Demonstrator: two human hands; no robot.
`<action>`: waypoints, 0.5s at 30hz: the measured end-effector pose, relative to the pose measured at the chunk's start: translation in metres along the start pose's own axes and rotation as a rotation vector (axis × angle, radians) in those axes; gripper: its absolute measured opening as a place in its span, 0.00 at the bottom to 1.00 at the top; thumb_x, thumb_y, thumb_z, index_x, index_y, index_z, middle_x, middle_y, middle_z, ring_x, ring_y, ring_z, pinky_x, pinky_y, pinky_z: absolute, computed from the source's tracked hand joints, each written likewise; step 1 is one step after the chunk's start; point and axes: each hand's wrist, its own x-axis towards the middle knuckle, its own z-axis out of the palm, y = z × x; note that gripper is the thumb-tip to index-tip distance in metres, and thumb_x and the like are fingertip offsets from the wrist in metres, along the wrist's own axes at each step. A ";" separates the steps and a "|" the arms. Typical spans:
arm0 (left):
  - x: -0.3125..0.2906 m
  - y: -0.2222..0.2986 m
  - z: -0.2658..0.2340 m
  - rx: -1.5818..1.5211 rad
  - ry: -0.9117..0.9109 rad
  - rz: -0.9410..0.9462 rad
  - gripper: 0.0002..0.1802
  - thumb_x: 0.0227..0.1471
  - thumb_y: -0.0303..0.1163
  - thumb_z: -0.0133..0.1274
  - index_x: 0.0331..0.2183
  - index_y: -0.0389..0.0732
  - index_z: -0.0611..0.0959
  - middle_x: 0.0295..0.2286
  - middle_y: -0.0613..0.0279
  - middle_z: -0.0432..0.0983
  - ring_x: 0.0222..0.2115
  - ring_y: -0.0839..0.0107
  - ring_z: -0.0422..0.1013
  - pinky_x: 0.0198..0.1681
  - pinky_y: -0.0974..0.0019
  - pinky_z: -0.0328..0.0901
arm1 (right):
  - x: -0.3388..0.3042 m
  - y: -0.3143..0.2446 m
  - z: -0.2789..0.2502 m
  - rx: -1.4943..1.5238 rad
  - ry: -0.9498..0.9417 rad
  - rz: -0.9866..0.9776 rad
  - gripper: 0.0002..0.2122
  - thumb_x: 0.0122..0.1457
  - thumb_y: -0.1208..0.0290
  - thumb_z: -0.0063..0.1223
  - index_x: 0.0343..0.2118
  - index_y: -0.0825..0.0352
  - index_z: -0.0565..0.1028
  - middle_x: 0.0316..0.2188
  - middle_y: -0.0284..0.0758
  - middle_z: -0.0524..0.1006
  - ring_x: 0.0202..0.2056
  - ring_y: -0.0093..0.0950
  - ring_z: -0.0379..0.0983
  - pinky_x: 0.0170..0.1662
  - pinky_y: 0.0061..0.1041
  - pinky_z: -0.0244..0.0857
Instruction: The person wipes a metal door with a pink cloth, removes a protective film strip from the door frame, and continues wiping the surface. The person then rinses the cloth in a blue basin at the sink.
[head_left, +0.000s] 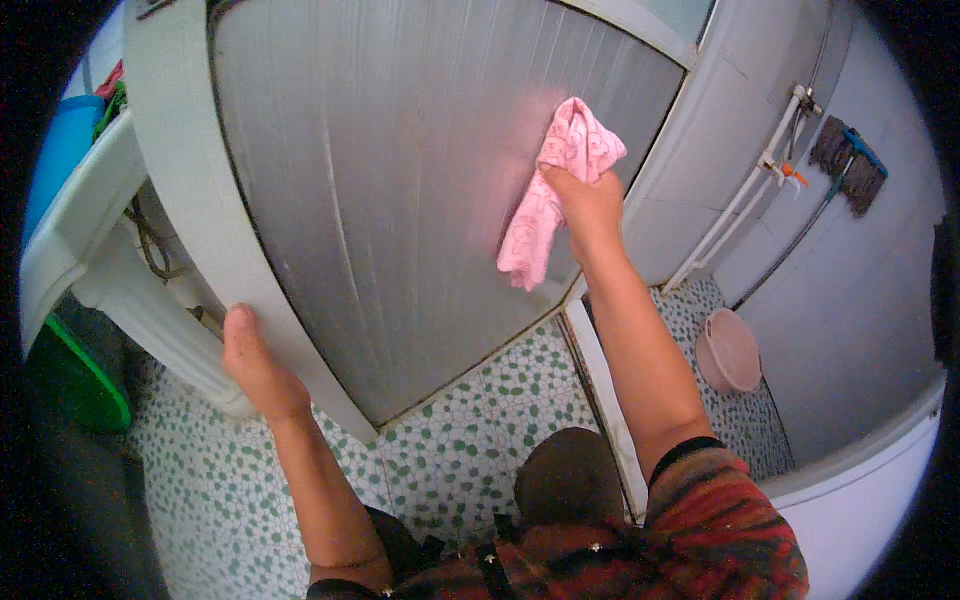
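Observation:
A pink patterned cloth (535,235) is gathered in my right hand (592,208), its upper part bunched and its lower end hanging down. The cloth lies against the grey ribbed panel of a door (400,220), on the panel's right half. My left hand (262,372) grips the white frame (240,230) along the door's left edge, low down; the thumb shows on the near side and the other fingers are hidden behind the edge.
A white pedestal washbasin (160,320), a blue container (62,165) and a green plastic item (85,375) stand at left. Beyond a raised threshold (605,400) at right are a pink basin (728,352), white pipes (735,210) and a hanging mop (850,165). The floor (440,460) is green-and-white tile.

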 end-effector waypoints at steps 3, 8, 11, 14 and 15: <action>-0.006 0.004 -0.001 0.007 -0.053 0.055 0.13 0.56 0.38 0.42 0.24 0.40 0.70 0.24 0.73 0.61 0.27 0.82 0.57 0.32 0.76 0.55 | -0.002 -0.015 -0.005 0.121 0.005 0.004 0.15 0.44 0.79 0.56 0.37 0.73 0.71 0.31 0.36 0.75 0.31 0.27 0.73 0.35 0.24 0.66; -0.011 0.010 0.004 0.033 -0.076 0.094 0.14 0.56 0.39 0.41 0.24 0.41 0.69 0.23 0.74 0.61 0.26 0.83 0.56 0.32 0.77 0.55 | 0.017 -0.036 -0.003 0.188 0.019 -0.076 0.13 0.43 0.79 0.56 0.35 0.73 0.73 0.31 0.36 0.76 0.31 0.25 0.73 0.34 0.23 0.65; -0.012 0.011 0.004 0.030 -0.087 0.089 0.14 0.57 0.39 0.41 0.24 0.41 0.69 0.23 0.74 0.61 0.27 0.83 0.57 0.32 0.77 0.55 | 0.026 -0.040 0.004 0.123 0.023 -0.124 0.13 0.44 0.78 0.57 0.35 0.73 0.73 0.31 0.36 0.76 0.31 0.25 0.73 0.34 0.24 0.65; -0.011 0.006 0.001 0.020 -0.061 0.075 0.14 0.57 0.39 0.40 0.24 0.40 0.69 0.24 0.73 0.61 0.27 0.83 0.57 0.32 0.76 0.55 | 0.029 -0.034 0.010 0.025 0.049 -0.149 0.12 0.44 0.77 0.58 0.34 0.72 0.73 0.31 0.36 0.76 0.30 0.26 0.73 0.33 0.24 0.66; -0.009 0.003 0.000 0.004 -0.074 0.089 0.14 0.57 0.39 0.40 0.24 0.40 0.69 0.24 0.73 0.61 0.27 0.83 0.57 0.32 0.76 0.55 | 0.025 -0.028 0.011 -0.019 0.059 -0.152 0.12 0.43 0.77 0.58 0.33 0.73 0.73 0.30 0.36 0.76 0.30 0.26 0.73 0.33 0.25 0.66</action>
